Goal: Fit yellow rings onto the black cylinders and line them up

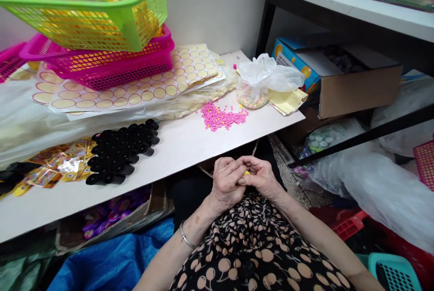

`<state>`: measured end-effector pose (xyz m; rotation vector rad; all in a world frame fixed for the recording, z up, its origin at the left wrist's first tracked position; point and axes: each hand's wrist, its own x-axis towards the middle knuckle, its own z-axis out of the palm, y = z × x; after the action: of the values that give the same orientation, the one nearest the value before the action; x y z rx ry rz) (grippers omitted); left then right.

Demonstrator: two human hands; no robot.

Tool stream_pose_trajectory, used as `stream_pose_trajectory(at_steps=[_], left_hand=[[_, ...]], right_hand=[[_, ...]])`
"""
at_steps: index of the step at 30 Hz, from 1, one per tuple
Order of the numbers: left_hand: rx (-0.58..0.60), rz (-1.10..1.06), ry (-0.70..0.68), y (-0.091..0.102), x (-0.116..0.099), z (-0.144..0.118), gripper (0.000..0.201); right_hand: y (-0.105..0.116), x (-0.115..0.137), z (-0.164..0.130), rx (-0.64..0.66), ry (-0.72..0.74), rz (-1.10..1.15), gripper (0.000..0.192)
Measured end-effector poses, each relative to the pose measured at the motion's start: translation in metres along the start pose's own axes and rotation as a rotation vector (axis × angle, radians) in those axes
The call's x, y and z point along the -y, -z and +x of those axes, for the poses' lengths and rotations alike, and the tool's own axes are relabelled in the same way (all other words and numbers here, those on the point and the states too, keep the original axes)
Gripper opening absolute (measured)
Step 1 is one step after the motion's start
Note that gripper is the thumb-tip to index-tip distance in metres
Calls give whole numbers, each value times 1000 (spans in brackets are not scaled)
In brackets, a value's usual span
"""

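Both hands meet above my lap, just off the front edge of the white table (pixel 183 139). My left hand (pixel 228 180) is closed, its fingers bent over a small yellow piece (pixel 247 173). From the other side my right hand (pixel 260 175) pinches at the same piece with thumb and forefinger. Most of the yellow piece is hidden by fingers, so its kind cannot be made out. On the table ahead lies a spread of small pink beads (pixel 222 116) with a few yellow ones among them. Black cylindrical pieces (pixel 124 148) lie in rows to the left.
A green basket (pixel 135 15) of yellow pieces rests on a magenta basket (pixel 118 71). Sheets of round stickers (pixel 145 85) lie beneath. A tied plastic bag (pixel 261 83) stands behind the beads. Shiny packets (pixel 64 162) lie left; an open carton (pixel 356 87) is at right.
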<state>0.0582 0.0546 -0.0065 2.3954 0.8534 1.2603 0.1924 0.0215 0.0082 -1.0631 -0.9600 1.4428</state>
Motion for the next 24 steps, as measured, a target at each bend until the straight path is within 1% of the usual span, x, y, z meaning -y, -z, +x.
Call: stream_pose_trajectory(at_steps=[2, 6, 8, 11, 14, 16, 17, 19, 20, 22, 23, 24], left_hand=[[15, -45, 49, 0, 4, -2, 17], [44, -127, 155, 1, 9, -6, 26], [52, -123, 180, 2, 9, -6, 23], [62, -80, 178, 4, 7, -6, 12], [72, -45, 133, 3, 6, -9, 10], [58, -26, 128, 1, 8, -12, 12], [44, -10, 142, 0, 10, -15, 11], [68, 18, 172, 1, 15, -20, 8], [112, 19, 178, 4, 18, -22, 8], [213, -11, 174, 15, 26, -26, 18], [231, -30, 175, 24, 32, -27, 27], [201, -38, 189, 35, 39, -29, 35]], right_hand=[[0, -4, 2, 22, -24, 32, 41], [2, -12, 6, 80, -116, 69, 52], [1, -13, 6, 94, -138, 82, 51], [-2, -13, 6, 110, -149, 92, 44], [-6, -14, 7, 91, -131, 45, 38], [-7, -16, 9, 99, -110, -6, 36], [-7, -18, 11, 134, -110, -35, 36], [-3, -23, 16, 259, -143, -97, 39], [-1, -26, 20, 329, -172, -138, 41], [5, -33, 31, 421, -228, -269, 46], [8, -37, 38, 429, -250, -383, 47], [10, -41, 45, 418, -265, -539, 48]])
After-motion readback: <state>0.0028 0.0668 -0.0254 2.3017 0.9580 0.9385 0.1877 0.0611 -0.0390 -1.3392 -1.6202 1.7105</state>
